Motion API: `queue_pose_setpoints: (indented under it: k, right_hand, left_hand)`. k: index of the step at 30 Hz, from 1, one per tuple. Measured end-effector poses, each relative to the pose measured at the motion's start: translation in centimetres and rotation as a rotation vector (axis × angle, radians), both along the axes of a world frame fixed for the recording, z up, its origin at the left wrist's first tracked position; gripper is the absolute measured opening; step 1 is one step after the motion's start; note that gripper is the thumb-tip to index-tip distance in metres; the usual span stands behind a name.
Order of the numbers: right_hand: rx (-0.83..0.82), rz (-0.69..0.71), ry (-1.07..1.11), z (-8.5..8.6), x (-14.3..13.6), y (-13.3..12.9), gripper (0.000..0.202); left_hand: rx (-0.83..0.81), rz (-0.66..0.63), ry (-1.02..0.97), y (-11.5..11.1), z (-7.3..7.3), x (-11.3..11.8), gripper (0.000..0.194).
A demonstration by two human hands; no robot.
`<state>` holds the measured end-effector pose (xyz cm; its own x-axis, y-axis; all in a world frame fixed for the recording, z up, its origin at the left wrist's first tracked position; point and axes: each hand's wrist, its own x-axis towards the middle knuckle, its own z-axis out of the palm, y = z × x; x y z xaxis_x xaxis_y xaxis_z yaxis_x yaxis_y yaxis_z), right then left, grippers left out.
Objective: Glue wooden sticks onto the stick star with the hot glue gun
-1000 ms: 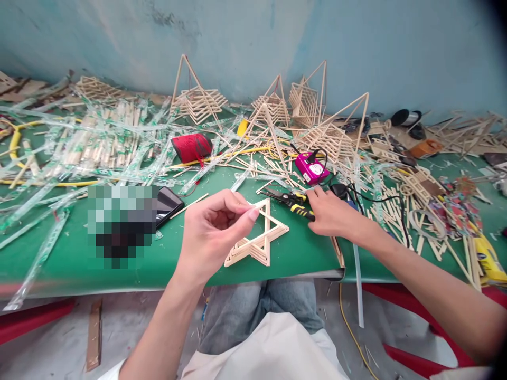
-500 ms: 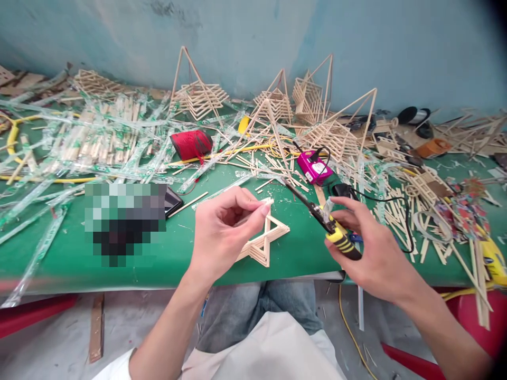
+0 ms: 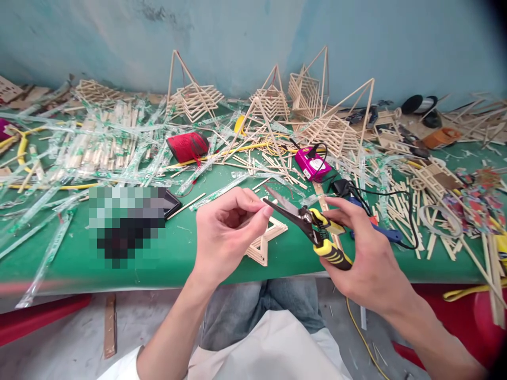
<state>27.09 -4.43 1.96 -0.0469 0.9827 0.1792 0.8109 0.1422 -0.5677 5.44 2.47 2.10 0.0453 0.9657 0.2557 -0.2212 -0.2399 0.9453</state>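
Observation:
My left hand [image 3: 233, 229] is closed in a pinch above the table. A small pale piece was at its fingertips a moment ago; now the fingers and a blade mostly hide it. My right hand [image 3: 368, 253] grips yellow-and-black snips [image 3: 330, 252] by the handles. Their blades are spread, and the tips point left, right by my left fingertips. Below and partly behind my left hand, a star-shaped frame of stacked wooden sticks [image 3: 258, 250] lies flat on the green table [image 3: 174, 253].
Beyond my hands lie a red thread spool [image 3: 186, 148], a magenta box [image 3: 312, 163] with a black cord, and a blue-handled tool [image 3: 384, 232]. Hanging stick frames [image 3: 196, 100] stand along the wall. Wrapped sticks [image 3: 99, 142] and a dark phone-like object [image 3: 172, 202] are left.
The snips have swung left and opened, bringing their blades to my left fingertips. My left hand stays almost in place. The blue-handled tool behind my right hand shows more.

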Motion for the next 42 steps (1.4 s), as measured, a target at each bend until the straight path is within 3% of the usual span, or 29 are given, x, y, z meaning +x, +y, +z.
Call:
queue_pose_setpoints:
  k: [42]
  right_hand:
    - [-0.053, -0.023, 0.075, -0.81, -0.52, 0.11, 0.063]
  left_hand:
    - [-0.051, -0.051, -0.015, 0.29, 0.27, 0.42, 0.033]
